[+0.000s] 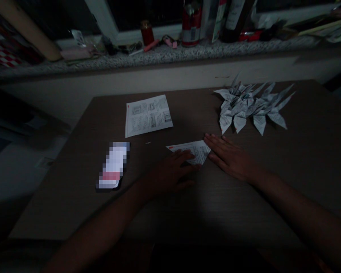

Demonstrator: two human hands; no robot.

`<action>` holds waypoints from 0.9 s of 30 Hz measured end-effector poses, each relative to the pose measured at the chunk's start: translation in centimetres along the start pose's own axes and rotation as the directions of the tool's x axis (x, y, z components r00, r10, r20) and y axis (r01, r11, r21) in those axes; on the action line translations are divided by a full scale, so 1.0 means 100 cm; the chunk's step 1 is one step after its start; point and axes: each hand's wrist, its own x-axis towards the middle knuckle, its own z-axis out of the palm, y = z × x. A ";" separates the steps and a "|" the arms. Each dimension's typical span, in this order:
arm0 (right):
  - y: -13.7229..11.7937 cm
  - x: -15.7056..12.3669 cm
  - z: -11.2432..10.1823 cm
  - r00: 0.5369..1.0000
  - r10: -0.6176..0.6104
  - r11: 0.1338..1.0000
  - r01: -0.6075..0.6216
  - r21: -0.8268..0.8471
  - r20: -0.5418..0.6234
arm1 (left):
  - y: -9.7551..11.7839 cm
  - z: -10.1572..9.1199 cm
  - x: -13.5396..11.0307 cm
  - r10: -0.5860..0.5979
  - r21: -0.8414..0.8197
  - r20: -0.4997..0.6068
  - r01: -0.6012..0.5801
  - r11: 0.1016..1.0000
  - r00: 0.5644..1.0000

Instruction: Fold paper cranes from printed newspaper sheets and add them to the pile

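A sheet of printed paper folded into a triangle lies on the dark wooden table. My left hand rests on its lower left part, fingers flat on the paper. My right hand lies flat with fingers stretched out along the triangle's right edge. Neither hand grips anything. The scene is dim.
A flat printed sheet lies behind the hands to the left. A phone rests at the left. Several folded paper cranes sit at the back right. A stone window ledge behind the table holds cans, bottles and clutter.
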 end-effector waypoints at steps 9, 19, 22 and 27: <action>-0.008 0.005 -0.006 0.992 -0.116 0.993 0.117 0.026 -0.047 | -0.005 0.001 0.001 0.048 -0.004 -0.010 -0.048 0.999 0.999; -0.014 0.006 -0.001 0.972 -0.231 0.964 0.223 0.144 0.038 | -0.005 0.001 -0.001 0.035 -0.065 0.006 -0.035 0.997 0.999; -0.016 0.006 -0.001 0.981 -0.188 0.977 0.182 0.109 0.046 | -0.005 0.002 -0.001 0.038 -0.059 0.007 -0.038 0.998 0.999; -0.018 0.006 -0.002 0.987 -0.154 0.983 0.150 0.103 0.039 | -0.005 0.002 -0.001 0.029 -0.053 0.000 -0.029 0.998 1.000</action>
